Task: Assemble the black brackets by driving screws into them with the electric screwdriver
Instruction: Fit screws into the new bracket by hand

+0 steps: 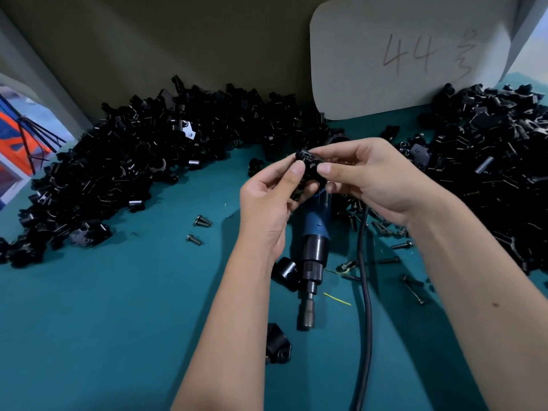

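Note:
Both hands meet over the table's middle around one black bracket (308, 170). My left hand (268, 203) grips its lower left side, thumb on top. My right hand (373, 179) pinches its upper right end between thumb and fingers. Under the hands the electric screwdriver (314, 247) lies flat on the teal table (118, 307), blue body, black collar, bit end pointing toward me. Its black cable (366, 292) runs down past my right forearm. Loose screws (202, 221) lie left of the left hand, and other screws (388, 259) lie right of the screwdriver.
A big heap of black brackets (133, 173) curves along the left and back. Another heap (489, 173) fills the right side. Two single brackets (286, 272) (277, 344) lie beside the screwdriver. A white card marked 44 (409, 57) leans on the back wall.

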Demonstrator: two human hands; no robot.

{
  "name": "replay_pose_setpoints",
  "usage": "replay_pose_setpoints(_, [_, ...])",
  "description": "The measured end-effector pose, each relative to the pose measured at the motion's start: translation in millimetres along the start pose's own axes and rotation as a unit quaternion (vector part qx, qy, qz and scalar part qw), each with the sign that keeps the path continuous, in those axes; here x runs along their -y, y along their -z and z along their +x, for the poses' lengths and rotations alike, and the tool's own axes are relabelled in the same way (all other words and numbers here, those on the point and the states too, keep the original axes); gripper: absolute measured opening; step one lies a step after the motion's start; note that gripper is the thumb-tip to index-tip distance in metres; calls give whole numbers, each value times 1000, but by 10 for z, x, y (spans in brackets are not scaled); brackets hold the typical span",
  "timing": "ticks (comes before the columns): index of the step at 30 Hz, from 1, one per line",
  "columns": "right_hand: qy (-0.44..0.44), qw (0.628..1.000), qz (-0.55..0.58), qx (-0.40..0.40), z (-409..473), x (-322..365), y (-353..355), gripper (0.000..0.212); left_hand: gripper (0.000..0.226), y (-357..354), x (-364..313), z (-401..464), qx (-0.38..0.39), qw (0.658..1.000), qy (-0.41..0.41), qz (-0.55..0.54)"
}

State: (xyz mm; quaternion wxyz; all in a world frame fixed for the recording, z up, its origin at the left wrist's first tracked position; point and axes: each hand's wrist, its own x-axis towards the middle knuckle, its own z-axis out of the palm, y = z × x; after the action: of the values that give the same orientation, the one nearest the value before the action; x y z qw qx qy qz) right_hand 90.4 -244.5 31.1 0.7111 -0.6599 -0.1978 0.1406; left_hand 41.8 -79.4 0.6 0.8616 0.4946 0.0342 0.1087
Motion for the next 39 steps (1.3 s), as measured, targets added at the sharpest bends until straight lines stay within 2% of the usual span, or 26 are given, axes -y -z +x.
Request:
replay_pose_setpoints(2, [2, 1000, -7, 15, -14, 3, 40, 24, 17, 12, -3, 1, 2, 1000, 6, -7])
replay_pose_setpoints(4, [19, 1000, -14, 3, -15, -1, 34, 21, 20, 5, -6, -8, 10, 1000, 9, -11])
replay_pose_setpoints(6, [38, 999, -18, -11, -16, -1, 20, 28, 22, 2, -7, -18, 16, 1000, 11, -13])
replay_pose_setpoints(9, [47, 998, -47, -5, -24, 24, 42, 31, 18, 18, -14, -27, 30, 999, 6, -8])
replay_pose_setpoints(14, [34, 998, -58, 17, -30, 29, 74, 35, 33, 19, -19, -43, 26, 1000, 12, -6])
replay_pose_setpoints(22, [22, 995, -93, 35, -75, 72, 123, 33, 18, -13, -24, -73, 35, 999, 14, 5])
replay_pose_setpoints(30, [20, 995, -96, 29, -108, 110, 232, 39, 17, -113, -18, -95, 49, 998, -2, 24])
replay_pose_setpoints(34, [-9, 990, -134, 32, -145, 201, 257, 41, 22, -138, -31, -87, 58, 998, -13, 29])
replay_pose_setpoints(36, [-34, 982, -185, 32, -198, 291, 284, 34, 17, -132, -53, -86, 56, 998, -13, 14])
replay_pose_setpoints(39, [-134, 932, -322, 95, -341, 453, 393, 12, 6, -110, -63, -78, 45, 999, -9, 14])
